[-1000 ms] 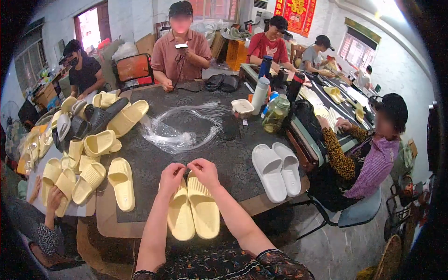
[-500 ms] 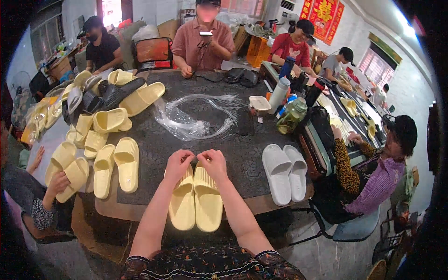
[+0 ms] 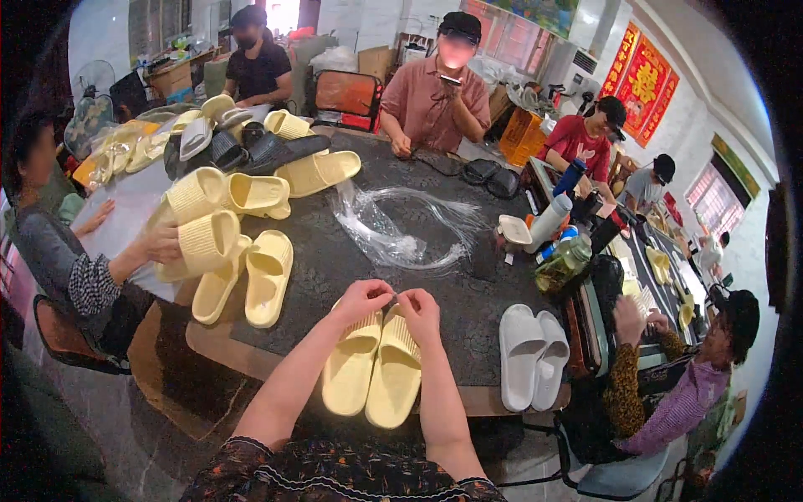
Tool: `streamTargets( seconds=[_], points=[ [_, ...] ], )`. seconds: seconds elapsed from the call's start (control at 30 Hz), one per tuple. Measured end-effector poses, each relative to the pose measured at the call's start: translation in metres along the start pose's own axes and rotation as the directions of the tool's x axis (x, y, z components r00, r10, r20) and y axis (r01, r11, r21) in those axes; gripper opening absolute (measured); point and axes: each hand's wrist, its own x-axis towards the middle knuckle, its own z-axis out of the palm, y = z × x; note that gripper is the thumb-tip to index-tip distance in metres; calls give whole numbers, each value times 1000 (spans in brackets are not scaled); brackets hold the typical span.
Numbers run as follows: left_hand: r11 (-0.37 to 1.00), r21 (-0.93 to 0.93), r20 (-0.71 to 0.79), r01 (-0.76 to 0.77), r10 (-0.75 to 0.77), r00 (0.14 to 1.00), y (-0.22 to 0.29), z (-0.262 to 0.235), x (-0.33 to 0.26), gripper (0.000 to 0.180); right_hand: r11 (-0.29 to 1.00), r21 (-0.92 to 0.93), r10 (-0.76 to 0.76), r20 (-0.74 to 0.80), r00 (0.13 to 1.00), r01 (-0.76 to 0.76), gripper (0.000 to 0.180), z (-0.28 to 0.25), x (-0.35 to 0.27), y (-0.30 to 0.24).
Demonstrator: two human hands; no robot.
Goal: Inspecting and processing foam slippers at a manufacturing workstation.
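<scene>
It looks like a workshop: people (image 3: 439, 105) gather around tables (image 3: 318, 268) bearing many slippers (image 3: 349, 372) and a bundle of clear strands (image 3: 400, 248).

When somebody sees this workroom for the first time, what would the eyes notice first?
Probably the pair of pale yellow slippers at the table's near edge, with the left hand and right hand close together over its far end. Beyond them, a loop of clear plastic strands shines on the dark tabletop. The red wall hangings at upper right also stand out.
</scene>
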Motion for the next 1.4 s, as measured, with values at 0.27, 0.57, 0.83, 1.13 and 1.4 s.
streamTargets(
  seconds=[0.27, 0.57, 0.83, 1.13, 1.4],
  points=[
    [994, 54, -81, -97, 101, 992, -13, 2, 5, 15, 994, 80, 74, 18, 997, -75, 16, 2, 2, -1],
    [989, -145, -60, -3, -6, 998, -22, -2, 10, 16, 954, 195, 229, 15, 973, -227, 14, 3, 2, 2],
    [998, -58, -207, -23, 11, 978, -18, -3, 5, 16, 943, 155, 302, -20, 953, -295, 19, 1, 2, -2],
    [992, -116, -230, 44, -70, 971, -11, -5, 4, 18, 940, 222, 273, -38, 961, -259, 20, 2, 2, 3],
    [988, -152, -196, 9, -39, 980, -22, -1, 4, 18, 952, 167, 262, -10, 965, -257, 18, -1, 1, -3]
  ],
)
